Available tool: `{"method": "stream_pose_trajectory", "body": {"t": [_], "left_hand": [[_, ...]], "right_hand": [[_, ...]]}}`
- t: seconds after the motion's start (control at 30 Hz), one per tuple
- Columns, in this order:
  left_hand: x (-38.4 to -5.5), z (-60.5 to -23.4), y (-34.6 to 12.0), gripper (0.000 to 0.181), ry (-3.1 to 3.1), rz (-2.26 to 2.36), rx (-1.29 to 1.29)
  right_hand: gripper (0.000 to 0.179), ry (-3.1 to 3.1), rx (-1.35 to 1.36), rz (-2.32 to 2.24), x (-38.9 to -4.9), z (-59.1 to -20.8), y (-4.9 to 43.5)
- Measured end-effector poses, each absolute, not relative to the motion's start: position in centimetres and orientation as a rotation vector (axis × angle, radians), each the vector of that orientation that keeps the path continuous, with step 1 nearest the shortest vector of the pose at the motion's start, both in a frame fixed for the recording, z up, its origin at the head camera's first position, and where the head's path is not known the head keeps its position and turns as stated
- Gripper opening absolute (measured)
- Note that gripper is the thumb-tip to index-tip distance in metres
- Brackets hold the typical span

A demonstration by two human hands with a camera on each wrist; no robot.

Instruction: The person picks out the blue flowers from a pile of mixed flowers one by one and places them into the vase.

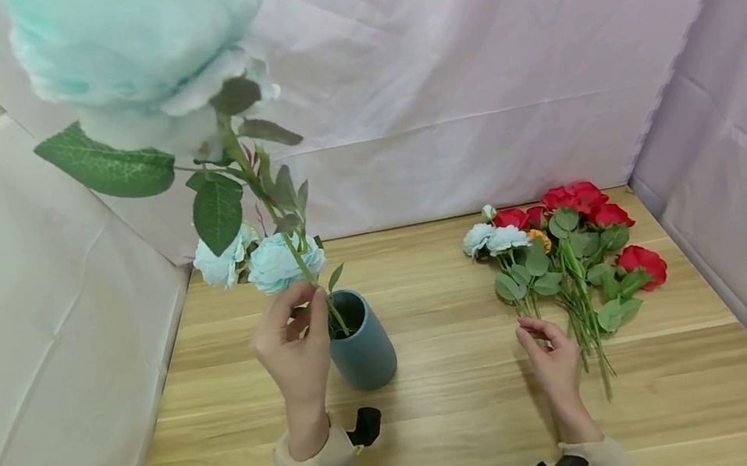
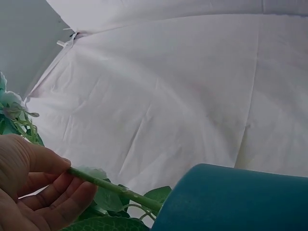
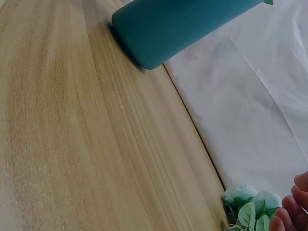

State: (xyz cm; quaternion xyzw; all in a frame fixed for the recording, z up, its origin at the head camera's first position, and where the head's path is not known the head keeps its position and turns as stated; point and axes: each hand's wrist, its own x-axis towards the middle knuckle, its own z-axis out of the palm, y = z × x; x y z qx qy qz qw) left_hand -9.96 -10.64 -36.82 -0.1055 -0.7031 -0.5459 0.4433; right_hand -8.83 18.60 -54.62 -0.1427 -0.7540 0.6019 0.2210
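My left hand (image 1: 299, 345) pinches the green stem (image 2: 113, 186) of a large pale blue artificial flower (image 1: 141, 55) between thumb and fingertips. The bloom rises high and close to the head camera. Below the fingers, the stem runs down into the mouth of a blue-grey vase (image 1: 364, 356), which stands upright; its lower end is hidden inside. Other pale blue flowers (image 1: 285, 260) show behind the hand, beside the vase. On the right, my right hand (image 1: 553, 359) hovers low with loosely bent fingers (image 3: 287, 211), fingertips by the stems of small pale blue flowers (image 1: 507, 239).
Red roses (image 1: 574, 196), an orange flower (image 1: 540, 240) and green stems lie in a bunch at the right of the wooden table (image 1: 454, 411). White cloth (image 1: 441, 98) hangs behind the table and along both sides.
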Motion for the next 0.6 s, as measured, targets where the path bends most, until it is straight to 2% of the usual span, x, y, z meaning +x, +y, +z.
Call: {"method": "stream_pose_trajectory", "body": {"t": [0.6], "left_hand": [[-9.6,-39.1,-11.4,0.011,-1.808,-1.307,-0.161]], "right_hand": [[0.016,-2.099,-0.452,1.639,-9.0,-55.1,19.7]]}}
